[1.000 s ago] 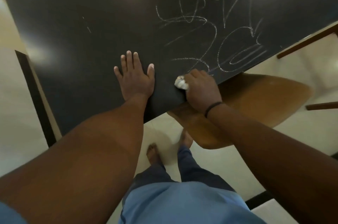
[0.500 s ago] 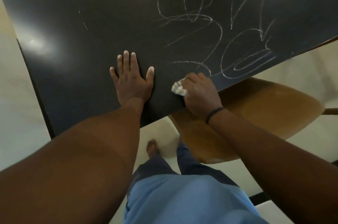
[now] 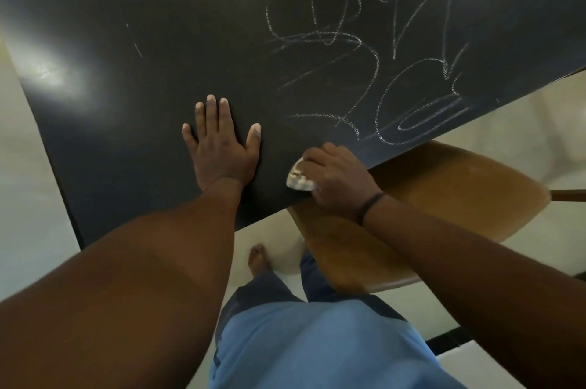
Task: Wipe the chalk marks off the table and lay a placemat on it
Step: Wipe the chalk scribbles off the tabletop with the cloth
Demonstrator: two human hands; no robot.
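Note:
A black table (image 3: 158, 39) fills the upper view. White chalk marks (image 3: 374, 65) scrawl across its right half, and two short chalk strokes (image 3: 138, 49) lie at the left. My left hand (image 3: 220, 142) lies flat on the tabletop, fingers straight and spread. My right hand (image 3: 337, 177) grips a crumpled white cloth (image 3: 298, 177) against the table's near edge, just below the lowest chalk loops. No placemat is in view.
A brown wooden chair seat (image 3: 444, 198) sits under the table's near right edge, below my right hand. A dark wooden rail (image 3: 567, 194) juts in at the right. Pale floor tiles (image 3: 28, 198) surround the table; my bare foot (image 3: 259, 258) stands on them.
My right hand with the cloth has stayed near the table's near edge, shifting slightly toward me. My left hand stays flat. The view has tilted a little.

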